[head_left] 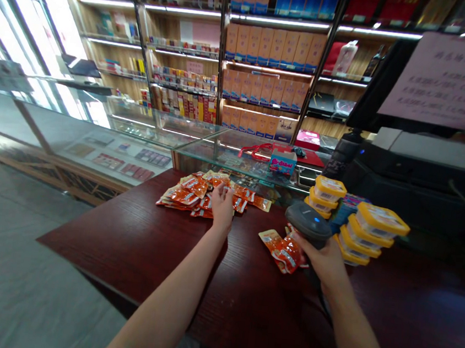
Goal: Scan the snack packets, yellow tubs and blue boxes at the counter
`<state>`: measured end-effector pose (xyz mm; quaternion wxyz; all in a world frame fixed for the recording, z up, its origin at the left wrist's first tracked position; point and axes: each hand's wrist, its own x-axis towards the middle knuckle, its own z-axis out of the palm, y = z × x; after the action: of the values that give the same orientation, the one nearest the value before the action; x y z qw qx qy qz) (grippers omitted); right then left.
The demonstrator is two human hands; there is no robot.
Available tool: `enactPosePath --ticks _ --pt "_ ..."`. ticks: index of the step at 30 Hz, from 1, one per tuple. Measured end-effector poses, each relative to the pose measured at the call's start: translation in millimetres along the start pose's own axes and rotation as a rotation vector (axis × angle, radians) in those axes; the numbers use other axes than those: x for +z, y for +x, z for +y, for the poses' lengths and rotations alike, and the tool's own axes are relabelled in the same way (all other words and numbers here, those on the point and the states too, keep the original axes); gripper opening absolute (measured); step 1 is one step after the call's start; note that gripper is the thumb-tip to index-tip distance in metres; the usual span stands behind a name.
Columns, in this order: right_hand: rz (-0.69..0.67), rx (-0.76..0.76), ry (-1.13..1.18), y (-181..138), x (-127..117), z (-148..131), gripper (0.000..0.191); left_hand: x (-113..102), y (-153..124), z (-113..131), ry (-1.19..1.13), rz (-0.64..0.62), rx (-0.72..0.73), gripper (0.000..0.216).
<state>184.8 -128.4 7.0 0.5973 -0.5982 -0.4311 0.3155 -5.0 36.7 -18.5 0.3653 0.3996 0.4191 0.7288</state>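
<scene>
My right hand [328,261] is wrapped round the handle of a dark barcode scanner [308,221], whose head shows a small blue light. Just under the scanner's head lie a few orange snack packets [286,253], partly hidden by it. My left hand [221,203] reaches over a larger pile of orange and cream snack packets [184,194], its fingers slightly bent and apart among them. No packet is seen lifted in that hand. Both piles rest on a dark red-brown wooden counter [157,260].
Yellow-lidded tubs stand stacked [362,237] right of the scanner, with a shorter stack [323,197] behind it. A monitor [374,95] with a paper sheet rises at the right. A glass display case [202,148] borders the counter, carrying a small pink-and-blue box [282,161].
</scene>
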Motion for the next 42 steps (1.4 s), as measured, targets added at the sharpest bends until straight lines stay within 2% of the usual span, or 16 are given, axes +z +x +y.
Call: enactPosePath --ticks 3,6,9,12,15,17,20,23,26,28,30,32,34,37,39,42 --pt "0.046 -0.04 -0.012 -0.8 -1.7 -7.3 0.037 0.3 -6.1 9.4 0.198 -0.156 0.107 0.024" --pt "0.082 -0.037 0.031 -1.6 -3.6 -12.9 0.036 1.6 -19.8 22.1 0.588 -0.497 0.162 0.016" --pt "0.094 -0.005 0.059 -1.8 -4.5 -14.9 0.035 5.3 -39.1 32.0 1.073 -0.813 0.122 0.023" --pt "0.086 -0.014 0.054 -1.7 -4.1 -14.9 0.033 9.4 -53.9 34.3 1.352 -0.901 0.153 0.034" --pt "0.068 -0.039 0.073 -1.7 -2.8 -14.8 0.033 11.3 -58.5 31.4 1.355 -0.925 0.19 0.029" --pt "0.062 -0.048 0.077 -1.8 -1.9 -14.7 0.034 11.3 -57.6 28.6 1.274 -0.936 0.148 0.019" --pt "0.062 -0.044 0.068 -1.9 -0.9 -14.4 0.036 10.4 -55.0 23.9 1.109 -0.903 0.063 0.01" --pt "0.066 -0.031 0.055 -1.7 -0.6 -13.6 0.038 9.6 -55.2 18.0 0.952 -0.829 0.01 0.012" --pt "0.059 -0.029 0.054 -1.1 -1.2 -11.5 0.038 10.3 -59.3 13.4 0.755 -0.778 -0.115 0.019" --pt "0.051 -0.023 0.059 -0.5 -1.9 -10.0 0.038 12.2 -62.5 13.4 0.581 -0.803 -0.25 0.029" --pt "0.042 -0.011 0.066 -0.2 -2.6 -9.2 0.038 14.3 -63.8 16.6 0.418 -0.838 -0.365 0.026" --pt "0.033 -0.009 0.073 -0.1 -3.1 -9.8 0.039 15.8 -61.7 21.8 0.281 -0.832 -0.412 0.017" --pt "0.033 -0.019 0.072 -0.4 -3.5 -10.9 0.04 15.7 -55.6 26.3 0.171 -0.751 -0.385 0.014" --pt "0.021 -0.015 0.054 -0.8 -3.9 -10.5 0.041 12.5 -41.4 27.1 0.054 -0.549 -0.303 0.018" --pt "-0.04 -0.003 0.034 -1.0 -4.2 -7.9 0.04 9.3 -31.3 23.7 0.012 -0.444 -0.268 0.018" --pt "-0.138 -0.034 -0.06 -1.4 -4.4 -3.9 0.035 4.7 -19.7 16.9 -0.012 -0.356 -0.262 0.017"
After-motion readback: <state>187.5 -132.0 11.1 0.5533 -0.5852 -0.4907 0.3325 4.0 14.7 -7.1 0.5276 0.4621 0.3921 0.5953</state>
